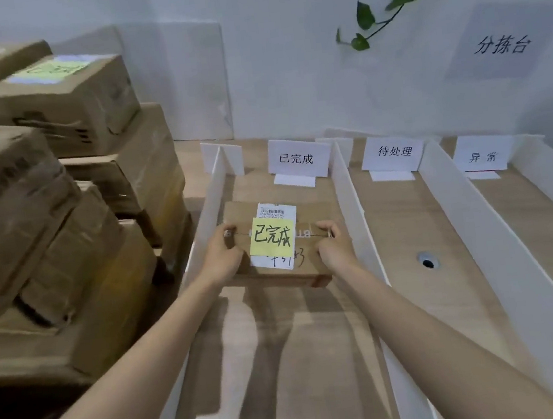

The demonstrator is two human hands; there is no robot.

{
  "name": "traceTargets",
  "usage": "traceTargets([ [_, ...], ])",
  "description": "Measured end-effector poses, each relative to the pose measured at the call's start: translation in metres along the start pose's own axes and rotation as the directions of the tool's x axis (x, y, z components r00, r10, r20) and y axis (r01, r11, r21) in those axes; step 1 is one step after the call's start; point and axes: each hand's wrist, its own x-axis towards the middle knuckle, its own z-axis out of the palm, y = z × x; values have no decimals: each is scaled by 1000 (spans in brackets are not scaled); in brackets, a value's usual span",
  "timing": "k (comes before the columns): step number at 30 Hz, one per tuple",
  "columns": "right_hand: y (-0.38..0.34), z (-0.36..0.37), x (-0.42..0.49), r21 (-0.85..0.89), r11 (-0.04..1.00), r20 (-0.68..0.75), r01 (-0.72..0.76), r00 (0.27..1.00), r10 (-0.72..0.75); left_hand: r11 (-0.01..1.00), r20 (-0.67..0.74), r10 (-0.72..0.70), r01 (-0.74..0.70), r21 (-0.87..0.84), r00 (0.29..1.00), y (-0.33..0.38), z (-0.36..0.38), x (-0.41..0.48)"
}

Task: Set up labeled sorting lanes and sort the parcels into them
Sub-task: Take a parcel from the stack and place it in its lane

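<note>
**At the sorting table: parcel in the 已完成 lane**

Between the left divider point(201, 224) and the right divider point(353, 200) we hold a flat cardboard parcel point(313, 212). Our left hand point(223, 255) grips its left end and our right hand point(334, 242) grips its right end, thumbs on top. We can't tell whether it sits on the table point(407, 222) or just off it.

Writing:
- The yellow note point(273, 239) on the parcel is handwritten 已完成.
- The barcode label point(273, 209) above the note has digits too small to read.
- The white label point(274, 263) under the note carries a scrawl we can't read.
- The lane signs at the far end run left to right: 已完成 sign point(297, 158), 待处理 sign point(394, 152), 异常 sign point(482, 155). A fourth is cut off at the right edge.
- The wall sheet point(501, 44) reads 分拣台.

Room:
- The parcel takes up most of the lane's width, with each hand near its divider.
- Wood shows between the parcel and the 已完成 sign, and on our side of the parcel.
- The stacked cartons point(60, 199) stand just left of the left divider.
- A round hole point(428, 262) sits in the 待处理 lane.
</note>
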Motion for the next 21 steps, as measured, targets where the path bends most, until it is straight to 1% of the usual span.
traceTargets([
  [4,21,13,36,-46,998,25,-50,998,51,996,34,-90,90,-4,995,-24,14,28],
  [8,38,36,68,-27,995,28,-95,995,96,984,8,-169,169,48,986,-52,22,61],
  [12,50,56,92,-8,994,12,-106,994,106,982,-12,-171,171,74,985,-68,25,79],
  [15,49,62,101,13,996,33,-86,996,85,983,-68,-121,129,127,990,-72,21,89],
  [17,48,59,92,-17,998,52,-65,996,66,968,-124,-22,52,246,992,-75,19,85],
  [18,49,56,82,-64,998,55,-17,998,21,942,-140,48,1,335,989,-76,19,79],
  [19,53,54,69,-155,986,48,68,997,-61,908,-144,126,-55,416,982,-79,20,71],
  [20,59,52,56,-281,942,41,185,983,-181,867,-134,198,-110,486,971,-83,22,61],
  [21,67,51,44,-409,860,64,306,950,-307,818,-109,260,-159,553,959,-87,25,50],
])
